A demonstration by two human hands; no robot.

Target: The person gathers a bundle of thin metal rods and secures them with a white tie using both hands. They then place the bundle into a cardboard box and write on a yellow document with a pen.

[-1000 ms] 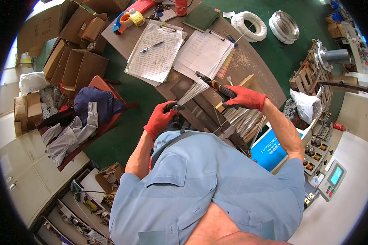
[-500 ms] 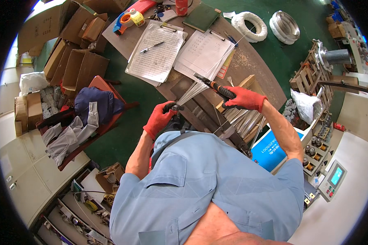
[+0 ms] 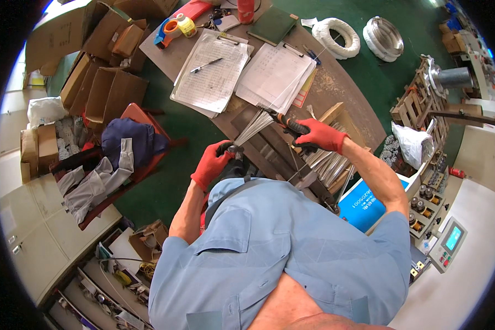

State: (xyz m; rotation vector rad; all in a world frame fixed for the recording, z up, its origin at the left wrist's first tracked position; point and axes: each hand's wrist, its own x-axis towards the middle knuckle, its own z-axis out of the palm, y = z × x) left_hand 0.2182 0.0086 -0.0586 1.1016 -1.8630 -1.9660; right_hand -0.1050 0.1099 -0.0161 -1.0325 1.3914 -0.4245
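Note:
In a red glove with dark fingertips, my left hand (image 3: 210, 166) is closed around the near end of a bundle of thin silvery wires (image 3: 253, 127). The wires fan out slightly toward the desk, over the lower edge of the papers. My right hand (image 3: 323, 136), gloved the same way, grips a hand tool with orange and black handles that looks like pliers (image 3: 284, 119). Its dark head lies at the far ends of the wires; whether the jaws are closed on a wire is too small to tell.
Clipboards with papers (image 3: 212, 71), a pen and a green book (image 3: 273, 25) lie on the brown desk (image 3: 346, 91). A wooden box (image 3: 335, 113) with bright metal rods stands at my right, near a control panel (image 3: 447, 245). Clothes drape a chair (image 3: 143, 181) at left.
My right hand has shifted a little left and nearer to me, bringing the pliers along. My left hand stays at about the same place on the wires.

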